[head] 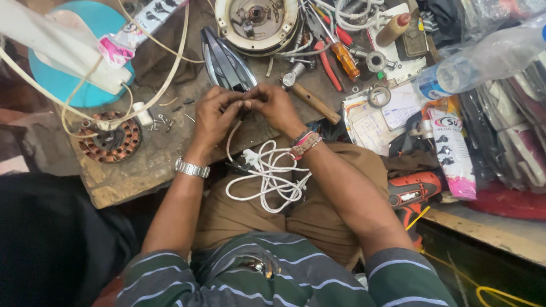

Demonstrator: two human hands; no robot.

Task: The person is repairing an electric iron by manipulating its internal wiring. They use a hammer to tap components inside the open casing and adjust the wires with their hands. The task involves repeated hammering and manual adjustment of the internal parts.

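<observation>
My left hand point(215, 116) and my right hand point(277, 105) meet fingertip to fingertip over the workbench edge, both pinching the end of a white power cord point(267, 179). The cord runs down from my fingers and lies coiled in my lap, its plug point(249, 156) on top. Just beyond my hands a dark clothes iron point(224, 59) lies on the bench, its pointed end away from me. What exactly sits between my fingertips is hidden.
A worn wooden workbench point(131, 170) carries a copper-wound motor stator point(108, 139), a round metal motor housing point(259, 20), orange-handled screwdrivers point(345, 57), a wooden-handled tool point(315, 102) and loose screws. An orange power drill point(412, 193) lies at my right. Packets, papers and a plastic bottle point(483, 62) crowd the right side.
</observation>
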